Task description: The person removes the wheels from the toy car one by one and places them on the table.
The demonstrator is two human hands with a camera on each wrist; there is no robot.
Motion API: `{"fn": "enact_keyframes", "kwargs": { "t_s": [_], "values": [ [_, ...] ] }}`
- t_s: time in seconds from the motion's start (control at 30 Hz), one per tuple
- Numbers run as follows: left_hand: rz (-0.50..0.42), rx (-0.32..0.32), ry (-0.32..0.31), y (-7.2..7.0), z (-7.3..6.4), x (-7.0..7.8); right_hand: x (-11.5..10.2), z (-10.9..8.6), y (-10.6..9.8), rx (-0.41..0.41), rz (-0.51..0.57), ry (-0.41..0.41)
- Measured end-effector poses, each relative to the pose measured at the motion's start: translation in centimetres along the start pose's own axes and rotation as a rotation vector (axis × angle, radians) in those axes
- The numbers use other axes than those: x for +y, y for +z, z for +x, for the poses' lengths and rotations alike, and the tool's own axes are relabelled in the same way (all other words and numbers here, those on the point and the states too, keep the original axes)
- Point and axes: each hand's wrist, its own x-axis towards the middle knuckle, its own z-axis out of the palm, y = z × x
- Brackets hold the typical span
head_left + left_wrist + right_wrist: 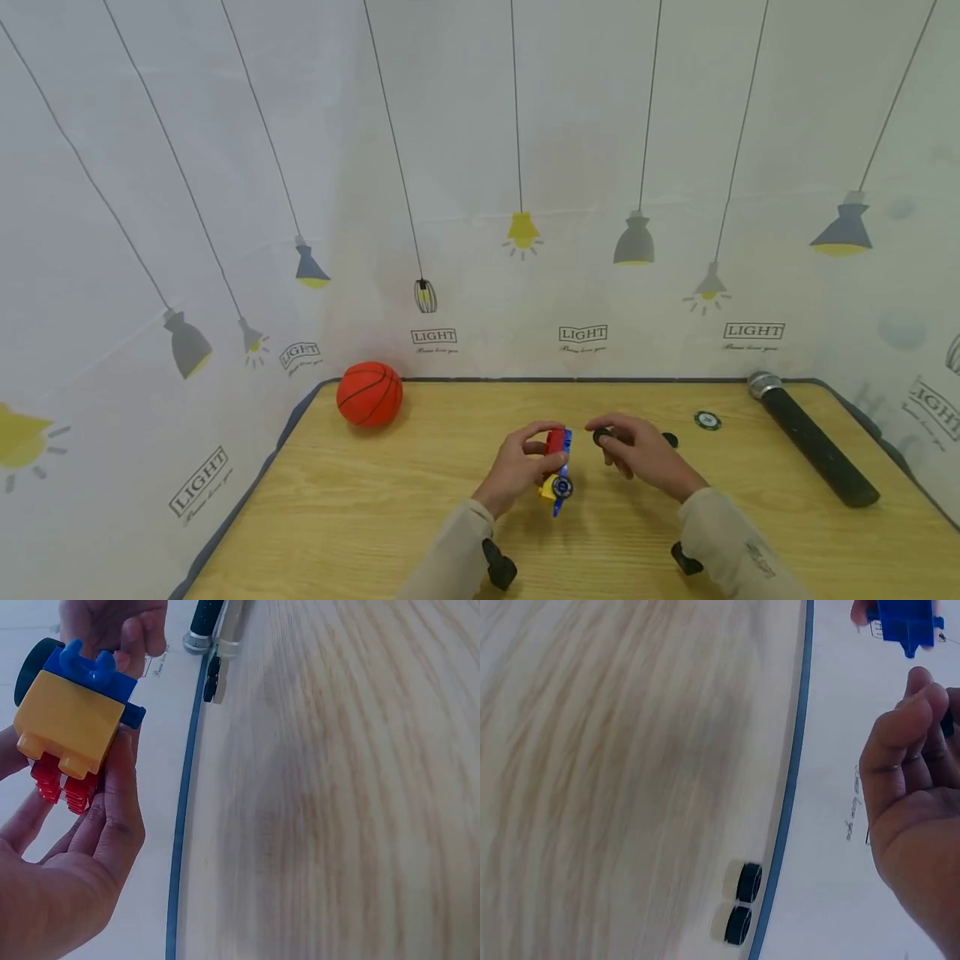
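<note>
My left hand (516, 467) holds a small toy vehicle (556, 446) built of red, yellow and blue plastic blocks, raised above the table. One black wheel (562, 487) sits on its side near the yellow block (69, 720). In the left wrist view, fingers curl around the red part (66, 782) below the yellow block. Just to the right, my right hand (643, 454) pinches a loose black wheel (602, 436) between thumb and fingers, apart from the vehicle. In the right wrist view that wheel is mostly hidden behind fingers, and the vehicle's blue end (906, 622) faces the hand.
Beyond my right hand, two black wheels (748, 883) lie side by side on the wooden table (337, 517). A poker chip (708, 420) and a black microphone (817, 442) lie farther right. An orange-red basketball (370, 394) rests at the back left. Printed sheeting (480, 167) stands behind the table.
</note>
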Motion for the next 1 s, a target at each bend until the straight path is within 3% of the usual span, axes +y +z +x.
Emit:
{"fn": "enact_keyframes", "kwargs": {
  "t_s": [0.23, 0.53, 0.73, 1.0],
  "values": [
    [-0.028, -0.023, 0.014, -0.4, -0.4, 0.2, 1.2, -1.5, -2.2, -0.008, -0.008, 0.054],
    [-0.062, -0.013, 0.05, -0.9, -0.6, 0.3, 2.5, -2.9, -4.3, 0.017, -0.035, 0.023],
    [-0.09, 0.021, 0.035, -1.3, -0.7, 0.1, 2.9, -3.5, -5.4, 0.126, -0.004, 0.059],
    [-0.11, 0.031, 0.06, -1.9, -0.8, 0.4, 3.4, -3.9, -6.5, 0.306, -0.087, 0.11]
  ]
}}
